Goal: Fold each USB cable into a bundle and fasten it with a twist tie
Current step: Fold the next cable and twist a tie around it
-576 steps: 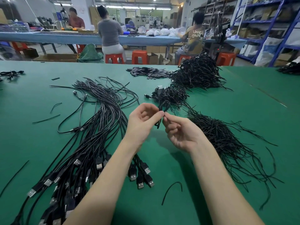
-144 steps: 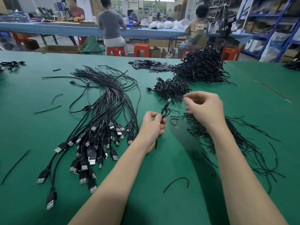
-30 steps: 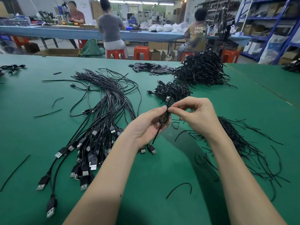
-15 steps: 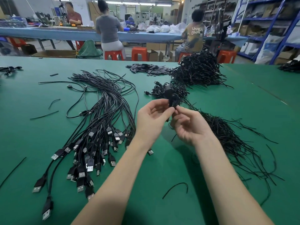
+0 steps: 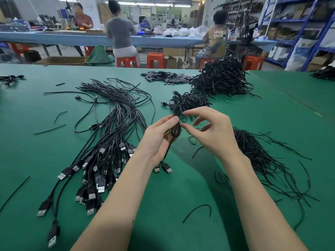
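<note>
My left hand (image 5: 157, 140) grips a black USB cable folded into a bundle (image 5: 176, 129), held above the green table. One end of that cable hangs down to a USB plug (image 5: 167, 168) near the table. My right hand (image 5: 212, 131) is at the bundle's right side, thumb and forefinger curled and pinching at a thin black twist tie there; the tie itself is hard to make out. A fan of loose USB cables (image 5: 108, 138) lies left of my hands. A heap of black twist ties (image 5: 261, 156) lies to the right.
A small pile of finished bundles (image 5: 190, 101) sits just beyond my hands, with a bigger black heap (image 5: 223, 78) behind it. Stray ties (image 5: 197, 211) lie on the green table (image 5: 27, 142). Three people sit at a far blue table.
Both hands have lowered a little with the bundle. My right hand turned from palm-up under the bundle to reaching over it from the right, and the cable's plug end hangs down again.
</note>
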